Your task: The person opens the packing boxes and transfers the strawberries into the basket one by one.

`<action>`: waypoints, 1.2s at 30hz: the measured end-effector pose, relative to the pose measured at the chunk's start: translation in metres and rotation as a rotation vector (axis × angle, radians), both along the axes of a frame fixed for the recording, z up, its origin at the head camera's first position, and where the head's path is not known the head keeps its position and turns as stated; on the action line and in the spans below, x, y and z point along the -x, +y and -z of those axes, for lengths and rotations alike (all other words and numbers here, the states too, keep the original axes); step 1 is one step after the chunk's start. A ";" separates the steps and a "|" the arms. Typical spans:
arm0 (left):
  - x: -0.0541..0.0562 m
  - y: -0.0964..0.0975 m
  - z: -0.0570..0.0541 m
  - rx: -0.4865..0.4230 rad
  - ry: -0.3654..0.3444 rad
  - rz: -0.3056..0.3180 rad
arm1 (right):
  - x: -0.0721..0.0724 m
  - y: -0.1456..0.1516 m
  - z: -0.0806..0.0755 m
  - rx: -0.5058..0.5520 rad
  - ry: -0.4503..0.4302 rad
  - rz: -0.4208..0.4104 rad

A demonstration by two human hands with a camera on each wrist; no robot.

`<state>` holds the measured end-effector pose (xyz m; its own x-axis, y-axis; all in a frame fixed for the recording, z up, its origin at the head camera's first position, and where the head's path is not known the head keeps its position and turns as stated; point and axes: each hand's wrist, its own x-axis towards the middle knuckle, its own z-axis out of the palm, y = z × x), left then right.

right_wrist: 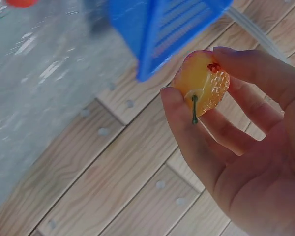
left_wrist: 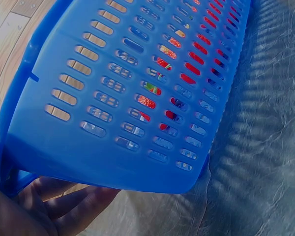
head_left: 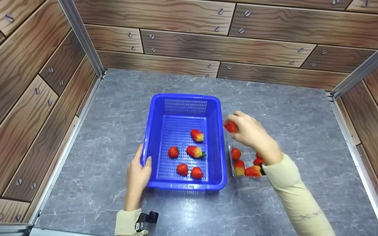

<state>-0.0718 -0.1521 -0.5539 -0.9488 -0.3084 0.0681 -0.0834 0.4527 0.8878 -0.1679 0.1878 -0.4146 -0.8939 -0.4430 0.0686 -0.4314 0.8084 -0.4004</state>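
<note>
A blue plastic basket (head_left: pixel 186 186) with slotted walls stands mid-table, with several red strawberries, among them one with a yellow end (head_left: pixel 194 151), on its floor. My left hand (head_left: pixel 139 170) grips the basket's left rim near the front corner, thumb inside the rim. In the left wrist view its fingers (left_wrist: pixel 83 206) lie under the rim. To the basket's right, my right hand (head_left: pixel 249 131) pinches a strawberry (head_left: pixel 231 127) between thumb and fingers, above the table. The right wrist view shows that strawberry's yellow stem end (right_wrist: pixel 199 86) with a short green stem.
A clear plastic box (head_left: pixel 247 155) holding several strawberries sits close to the basket's right side, partly hidden by the right forearm. Wood-patterned walls (head_left: pixel 189 42) enclose the grey marbled table (head_left: pixel 294 124) at the back and both sides.
</note>
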 end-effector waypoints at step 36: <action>0.000 0.001 -0.001 -0.001 -0.008 -0.007 | 0.051 -0.125 0.046 0.209 -0.093 -0.171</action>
